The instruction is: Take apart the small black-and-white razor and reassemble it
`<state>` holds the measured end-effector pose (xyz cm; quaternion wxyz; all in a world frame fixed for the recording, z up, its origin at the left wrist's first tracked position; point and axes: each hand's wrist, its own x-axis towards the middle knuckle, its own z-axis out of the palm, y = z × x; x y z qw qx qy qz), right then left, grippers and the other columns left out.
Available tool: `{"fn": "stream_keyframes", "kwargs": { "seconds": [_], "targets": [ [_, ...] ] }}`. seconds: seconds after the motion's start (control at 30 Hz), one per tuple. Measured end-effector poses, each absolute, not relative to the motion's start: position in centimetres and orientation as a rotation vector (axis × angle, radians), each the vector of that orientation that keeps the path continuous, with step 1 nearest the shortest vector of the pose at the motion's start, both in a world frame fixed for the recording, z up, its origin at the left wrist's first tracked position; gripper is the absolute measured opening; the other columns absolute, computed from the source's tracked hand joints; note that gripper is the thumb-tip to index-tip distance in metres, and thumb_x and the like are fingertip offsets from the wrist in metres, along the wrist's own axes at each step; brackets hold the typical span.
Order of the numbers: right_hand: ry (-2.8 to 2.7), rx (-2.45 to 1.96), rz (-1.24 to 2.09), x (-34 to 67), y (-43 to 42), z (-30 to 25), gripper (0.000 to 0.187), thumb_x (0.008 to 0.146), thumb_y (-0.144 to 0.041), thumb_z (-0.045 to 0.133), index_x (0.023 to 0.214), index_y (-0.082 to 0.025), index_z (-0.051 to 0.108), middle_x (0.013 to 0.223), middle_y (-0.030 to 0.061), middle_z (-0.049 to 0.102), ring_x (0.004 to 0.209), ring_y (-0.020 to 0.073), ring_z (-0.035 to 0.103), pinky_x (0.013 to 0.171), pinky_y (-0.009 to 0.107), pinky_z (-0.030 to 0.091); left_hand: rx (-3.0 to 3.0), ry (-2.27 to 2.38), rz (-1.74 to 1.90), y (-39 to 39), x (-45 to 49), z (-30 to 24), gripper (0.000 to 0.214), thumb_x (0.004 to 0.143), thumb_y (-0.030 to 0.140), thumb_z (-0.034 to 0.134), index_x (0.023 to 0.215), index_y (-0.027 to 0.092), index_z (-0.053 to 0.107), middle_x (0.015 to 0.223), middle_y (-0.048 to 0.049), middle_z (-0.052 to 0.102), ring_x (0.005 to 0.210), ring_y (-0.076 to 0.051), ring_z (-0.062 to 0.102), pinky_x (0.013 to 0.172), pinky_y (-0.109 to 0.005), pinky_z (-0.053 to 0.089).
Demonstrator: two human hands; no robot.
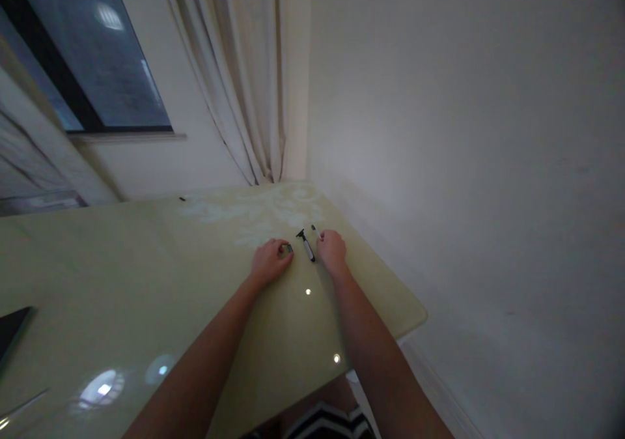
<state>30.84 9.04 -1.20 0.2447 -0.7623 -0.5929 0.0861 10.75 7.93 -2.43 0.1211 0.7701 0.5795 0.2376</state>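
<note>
2 arms outstretched | left grip point(270, 262) palm down, fingers curled | right grip point(332, 250) palm down

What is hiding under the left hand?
A small shiny thing peeks out at the fingertips of the left hand, on the table. The hand covers the rest, so I cannot tell what it is.

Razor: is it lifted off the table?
No, the razor lies flat on the table in the gap between the left hand and right hand.

Dim, soft-focus wide-angle view with bowed, darkened edges; ceiling lights glare as spots on the glossy tabletop point(122, 283) and in the dark window point(97, 55).
</note>
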Motion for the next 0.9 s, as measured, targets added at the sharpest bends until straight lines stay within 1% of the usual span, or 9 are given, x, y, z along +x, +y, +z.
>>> {"fn": "stream_keyframes", "kwargs": {
  "seconds": [0.1,0.23,0.4,0.47,0.57,0.67,0.77,0.83,0.9],
  "targets": [
    [-1.63,-2.101,0.195,30.8,8.9,-1.0,0.019,0.094,-0.02,0.06,0.101,-0.017,0.078,0.106,0.0172,0.075,0.094,0.0253,0.071,0.073,0.029,0.046,2.243,1.696,0.701,8.0,10.7,-2.5,0.036,0.09,0.036,0.063,0.12,0.018,0.07,0.103,-0.0083,0.072,0.092,-0.022,0.066,0.082,-0.033,0.046],
    [-1.659,-2.096,0.165,30.7,8.7,-0.7,0.022,0.097,-0.02,0.057,0.098,-0.015,0.078,0.105,0.0193,0.074,0.096,0.0271,0.071,0.075,0.031,0.047,2.246,1.69,0.707,8.1,10.6,-2.8,0.036,0.09,0.037,0.064,0.12,0.018,0.07,0.102,-0.0079,0.072,0.093,-0.022,0.066,0.083,-0.033,0.046],
    [-1.672,-2.12,0.156,30.7,8.7,-0.6,0.024,0.097,-0.018,0.055,0.1,-0.014,0.078,0.108,0.0195,0.073,0.096,0.0268,0.07,0.075,0.031,0.046,2.237,1.683,0.707,8.2,10.4,-2.9,0.04,0.09,0.041,0.065,0.123,0.019,0.069,0.101,-0.0077,0.071,0.091,-0.022,0.066,0.081,-0.033,0.045],
    [-1.678,-2.1,0.161,30.7,8.8,-0.6,0.021,0.096,-0.02,0.058,0.101,-0.014,0.077,0.109,0.0187,0.073,0.097,0.0263,0.069,0.076,0.031,0.046,2.231,1.679,0.708,8.2,10.3,-2.9,0.038,0.09,0.041,0.065,0.121,0.019,0.071,0.101,-0.0079,0.071,0.09,-0.022,0.065,0.081,-0.033,0.045],
    [-1.675,-1.99,0.164,30.4,9.2,-0.5,0.021,0.094,-0.021,0.061,0.109,-0.017,0.075,0.112,0.0151,0.072,0.098,0.0237,0.068,0.078,0.029,0.046,2.216,1.676,0.723,8.3,10.4,-2.9,0.035,0.091,0.041,0.065,0.118,0.02,0.072,0.098,-0.0071,0.07,0.088,-0.021,0.065,0.079,-0.032,0.045],
    [-1.667,-1.89,0.148,29.8,9.3,-0.3,0.024,0.096,-0.02,0.058,0.115,-0.018,0.072,0.11,0.0115,0.072,0.097,0.021,0.067,0.08,0.028,0.045,2.197,1.651,0.764,8.0,10.5,-2.9,0.034,0.09,0.041,0.064,0.116,0.02,0.072,0.097,-0.0069,0.07,0.086,-0.02,0.064,0.077,-0.031,0.046],
    [-1.691,-1.877,0.143,29.2,9.1,0.0,0.019,0.098,-0.021,0.057,0.109,-0.018,0.072,0.108,0.0106,0.071,0.094,0.02,0.066,0.079,0.028,0.043,2.136,1.551,0.811,7.2,9.3,-3.0,0.037,0.089,0.045,0.064,0.115,0.02,0.072,0.097,-0.0067,0.07,0.081,-0.02,0.064,0.076,-0.031,0.048],
    [-1.723,-1.897,0.149,28.8,9.0,0.1,0.016,0.098,-0.022,0.056,0.102,-0.018,0.071,0.104,0.0105,0.071,0.091,0.0199,0.065,0.077,0.028,0.043,2.141,1.535,0.785,6.5,6.7,-2.9,0.035,0.088,0.046,0.064,0.113,0.022,0.073,0.098,-0.0059,0.072,0.086,-0.022,0.066,0.08,-0.033,0.048],
    [-1.758,-1.918,0.142,28.6,9.0,-0.1,0.016,0.099,-0.024,0.056,0.098,-0.018,0.07,0.1,0.011,0.071,0.089,0.0207,0.064,0.074,0.028,0.042,2.172,1.709,0.754,5.7,2.9,-2.8,0.03,0.086,0.043,0.065,0.11,0.027,0.073,0.101,-0.0048,0.073,0.104,-0.026,0.066,0.088,-0.037,0.045]
  ]
}}
